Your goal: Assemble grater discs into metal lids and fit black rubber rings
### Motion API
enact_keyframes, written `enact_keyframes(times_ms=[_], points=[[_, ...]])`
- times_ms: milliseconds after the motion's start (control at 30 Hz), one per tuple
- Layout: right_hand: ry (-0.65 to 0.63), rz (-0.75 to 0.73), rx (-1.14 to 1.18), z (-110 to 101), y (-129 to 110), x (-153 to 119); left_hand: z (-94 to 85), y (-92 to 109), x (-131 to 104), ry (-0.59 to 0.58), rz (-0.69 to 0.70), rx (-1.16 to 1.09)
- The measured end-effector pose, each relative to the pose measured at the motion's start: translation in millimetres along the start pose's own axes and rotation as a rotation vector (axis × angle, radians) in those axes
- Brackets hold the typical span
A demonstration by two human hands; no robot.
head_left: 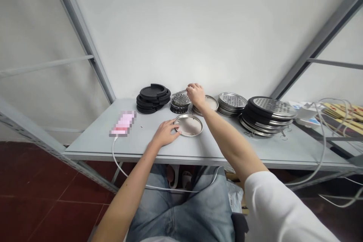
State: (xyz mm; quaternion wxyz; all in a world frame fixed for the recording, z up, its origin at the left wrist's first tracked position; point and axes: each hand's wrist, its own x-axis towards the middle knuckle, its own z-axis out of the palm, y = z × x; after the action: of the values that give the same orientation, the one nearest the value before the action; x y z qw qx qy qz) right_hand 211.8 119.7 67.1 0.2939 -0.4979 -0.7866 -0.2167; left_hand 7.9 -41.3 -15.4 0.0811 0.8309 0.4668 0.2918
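Observation:
Near the table's middle lies a round shallow metal ring or dish. My left hand rests on its left edge, fingers spread. Beyond it, my right hand pinches a thin perforated metal disc, tilted just above a small stack of similar grater-like discs. Partly behind my right wrist is a stack of round metal rims. Black round plastic parts are piled to the left of the discs.
Right of my arm stand a stack of perforated metal plates and a taller pile of black and metal pieces. A phone with a white cable lies at left. Metal shelf posts flank the table; cardboard pieces lie far right.

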Motion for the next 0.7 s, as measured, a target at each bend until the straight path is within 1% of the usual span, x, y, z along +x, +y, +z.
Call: enact_keyframes(times_ms=[100, 200, 333, 467, 567, 633, 700], points=[[-0.018, -0.03, -0.036, -0.2, -4.1, 1.5, 0.3, 0.1, 0.0, 0.005, -0.005, -0.004], [0.007, -0.023, -0.057, 1.1, -8.7, 1.7, 0.2, -0.2, 0.2, 0.006, 0.002, -0.002], [0.1, -0.003, -0.048, 1.0, -11.0, 3.2, -1.0, 0.3, 0.0, 0.001, 0.004, 0.007], [0.222, 0.021, -0.003, -9.2, -4.3, -0.5, -1.1, 0.6, 0.1, -0.003, 0.002, 0.01], [0.31, -0.002, 0.048, -25.2, 5.2, -17.4, 0.2, -0.7, 0.8, 0.0, 0.006, 0.008], [0.335, -0.067, 0.092, -38.8, 10.4, -38.5, 1.0, -1.9, 1.4, 0.009, 0.007, 0.001], [0.328, -0.15, 0.142, -53.1, 12.4, -66.3, 1.5, -2.6, 1.9, 0.013, 0.012, -0.009]])
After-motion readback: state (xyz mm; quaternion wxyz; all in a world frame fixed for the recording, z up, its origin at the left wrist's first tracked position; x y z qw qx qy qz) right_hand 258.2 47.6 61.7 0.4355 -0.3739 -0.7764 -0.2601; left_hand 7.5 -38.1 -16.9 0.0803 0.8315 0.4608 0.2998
